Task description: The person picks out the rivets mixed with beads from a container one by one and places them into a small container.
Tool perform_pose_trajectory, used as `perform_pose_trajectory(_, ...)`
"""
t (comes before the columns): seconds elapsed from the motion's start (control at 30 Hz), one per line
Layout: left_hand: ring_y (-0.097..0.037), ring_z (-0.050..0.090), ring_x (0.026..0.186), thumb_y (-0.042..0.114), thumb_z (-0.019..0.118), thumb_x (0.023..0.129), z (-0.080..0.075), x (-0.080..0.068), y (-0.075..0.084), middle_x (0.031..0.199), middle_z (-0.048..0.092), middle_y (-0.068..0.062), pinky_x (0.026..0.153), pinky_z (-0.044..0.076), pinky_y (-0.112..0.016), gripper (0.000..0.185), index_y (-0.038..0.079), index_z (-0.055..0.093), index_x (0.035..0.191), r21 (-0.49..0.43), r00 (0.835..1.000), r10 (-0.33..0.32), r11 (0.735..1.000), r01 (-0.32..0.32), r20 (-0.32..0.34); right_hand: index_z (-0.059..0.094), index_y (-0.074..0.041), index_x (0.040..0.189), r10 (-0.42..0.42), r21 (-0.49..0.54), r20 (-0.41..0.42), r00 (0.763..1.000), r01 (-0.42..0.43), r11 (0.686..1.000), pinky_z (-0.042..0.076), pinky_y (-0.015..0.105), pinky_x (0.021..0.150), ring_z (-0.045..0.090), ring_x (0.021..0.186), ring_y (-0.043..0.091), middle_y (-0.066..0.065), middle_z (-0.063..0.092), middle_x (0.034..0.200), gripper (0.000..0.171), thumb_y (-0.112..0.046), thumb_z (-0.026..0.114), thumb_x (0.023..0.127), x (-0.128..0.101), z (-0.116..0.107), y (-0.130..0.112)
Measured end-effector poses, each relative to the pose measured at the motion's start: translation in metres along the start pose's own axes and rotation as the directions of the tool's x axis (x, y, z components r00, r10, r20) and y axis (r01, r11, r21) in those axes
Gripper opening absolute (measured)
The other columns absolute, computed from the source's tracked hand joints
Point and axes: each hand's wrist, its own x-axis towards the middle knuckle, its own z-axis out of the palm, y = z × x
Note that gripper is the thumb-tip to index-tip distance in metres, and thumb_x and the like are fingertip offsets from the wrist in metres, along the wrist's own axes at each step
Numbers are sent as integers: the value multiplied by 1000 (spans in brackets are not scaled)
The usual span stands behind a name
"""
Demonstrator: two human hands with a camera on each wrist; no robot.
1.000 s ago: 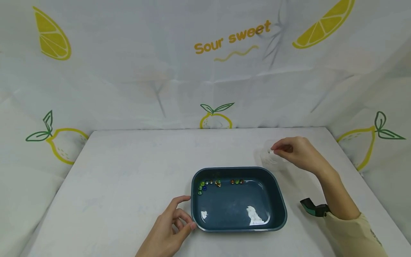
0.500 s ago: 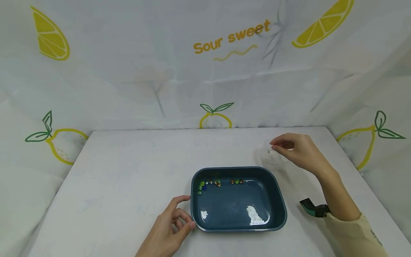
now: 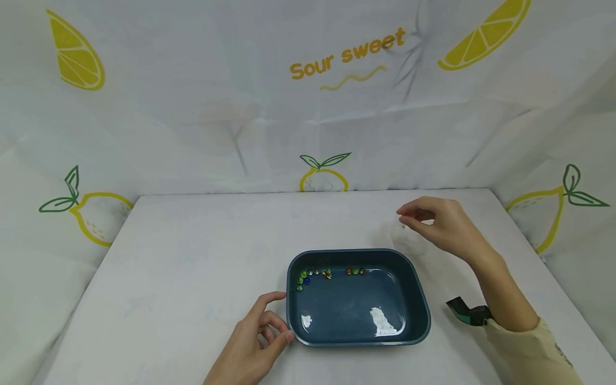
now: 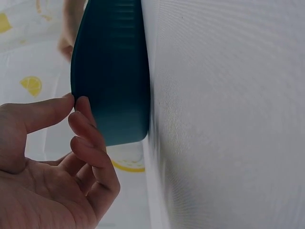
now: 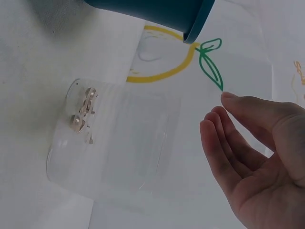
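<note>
Firstly, one left hand (image 3: 252, 342): its grip is resting spread, thumb and index fingertip touching the left side of a dark blue tray (image 3: 346, 315). The tray is sitting on a white table (image 3: 168, 289). Along its far left corner, green marbles (image 3: 300, 281), a blue marble (image 3: 307, 282) and two clear marbles (image 3: 310, 272) are lying; next, one gold-coloured piece (image 3: 327, 275); then two amber marbles (image 3: 348, 271) are flanking a green one (image 3: 355, 272). Beyond the far right corner, one clear container (image 5: 128, 143) is holding small shiny pieces (image 5: 83, 109). Near it, one right hand (image 3: 440, 222) is hovering, grip slightly parted. Rightmost, one pale sleeve (image 3: 529, 347) is covering the forearm.
</note>
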Motion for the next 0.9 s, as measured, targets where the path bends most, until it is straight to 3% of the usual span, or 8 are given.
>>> perform_pose_trajectory(0.2,-3,60,70,20,82,98,0,0,0,93,73,3,62,53,-22,67,12,47,155,3,1000,-8,1000,8,2,82,-9,106,-72,-2,-22,997,72,997,54,6,83,72,84,4,1,83,98,17,-2,85,91,5,6,-11)
perform_pose_trajectory(0.53,-2,60,70,21,82,98,-1,0,0,93,74,3,62,53,-22,67,12,47,155,9,1000,0,1000,0,0,82,-13,110,-186,84,-16,982,187,979,59,11,84,73,85,1,-4,82,100,25,0,86,89,12,10,-32)
perform_pose_trajectory(0.77,-2,60,71,21,82,98,0,0,0,93,73,3,64,54,-22,66,13,48,154,26,1000,10,1000,-9,-13,81,-15,110,-253,69,12,967,252,965,62,19,80,73,85,2,-7,82,100,27,-2,88,88,19,15,-48)
perform_pose_trajectory(0.9,-2,60,70,21,82,98,0,-1,-1,94,73,4,64,53,-21,66,13,48,154,29,1000,15,999,-14,-15,81,-15,110,-281,109,59,958,274,956,63,22,81,73,85,1,-8,81,100,26,-2,88,88,22,17,-55)
